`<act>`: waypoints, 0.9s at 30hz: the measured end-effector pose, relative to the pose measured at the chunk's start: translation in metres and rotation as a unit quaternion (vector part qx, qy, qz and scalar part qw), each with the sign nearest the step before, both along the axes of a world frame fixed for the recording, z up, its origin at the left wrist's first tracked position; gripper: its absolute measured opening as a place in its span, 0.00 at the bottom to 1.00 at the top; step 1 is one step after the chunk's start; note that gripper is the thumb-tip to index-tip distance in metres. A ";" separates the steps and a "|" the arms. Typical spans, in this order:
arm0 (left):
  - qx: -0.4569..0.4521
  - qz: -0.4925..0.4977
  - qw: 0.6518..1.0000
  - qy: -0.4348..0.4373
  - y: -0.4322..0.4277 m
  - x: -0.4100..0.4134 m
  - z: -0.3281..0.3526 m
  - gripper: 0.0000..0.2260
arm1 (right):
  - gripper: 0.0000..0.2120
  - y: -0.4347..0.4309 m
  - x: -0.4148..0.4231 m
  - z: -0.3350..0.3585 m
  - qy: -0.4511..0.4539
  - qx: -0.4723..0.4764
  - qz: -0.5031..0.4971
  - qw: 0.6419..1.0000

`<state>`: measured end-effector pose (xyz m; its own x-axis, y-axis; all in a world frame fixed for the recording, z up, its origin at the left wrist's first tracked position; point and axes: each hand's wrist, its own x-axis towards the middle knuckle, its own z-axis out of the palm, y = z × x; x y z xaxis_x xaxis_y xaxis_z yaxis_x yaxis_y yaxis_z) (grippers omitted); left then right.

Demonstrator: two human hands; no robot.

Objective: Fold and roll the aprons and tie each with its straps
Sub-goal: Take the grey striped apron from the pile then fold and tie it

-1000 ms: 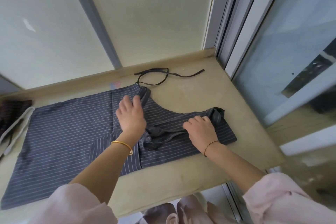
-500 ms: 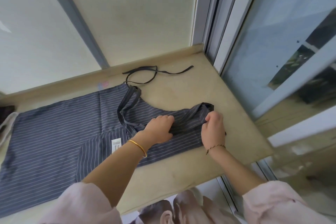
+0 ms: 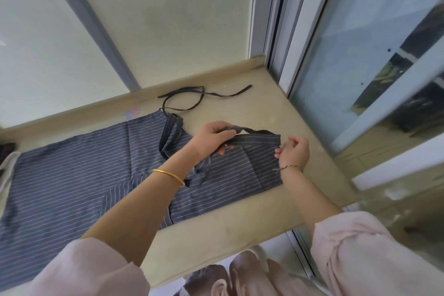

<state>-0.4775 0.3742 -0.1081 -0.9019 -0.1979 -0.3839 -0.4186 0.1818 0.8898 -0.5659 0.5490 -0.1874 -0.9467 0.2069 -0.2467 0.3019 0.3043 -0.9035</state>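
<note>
striped grey apron (image 3: 84, 175) lay spread across the tabletop (image 3: 240, 221), bib end on the right by the window. left hand (image 3: 211, 138) gripped the bunched top edge of the bib, held a bit off the surface. right hand (image 3: 295, 152) had its fingers curled, pinching the bib's corner. a dark strap (image 3: 192, 101) sat looped on the tabletop behind. small pink and blue sticker (image 3: 132, 113) by the apron's back edge, too blurry to read.
</note>
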 end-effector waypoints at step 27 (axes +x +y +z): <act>-0.088 0.074 0.993 -0.009 -0.009 -0.020 0.020 0.12 | 0.17 0.023 -0.031 0.028 -0.083 -0.070 0.349 0.931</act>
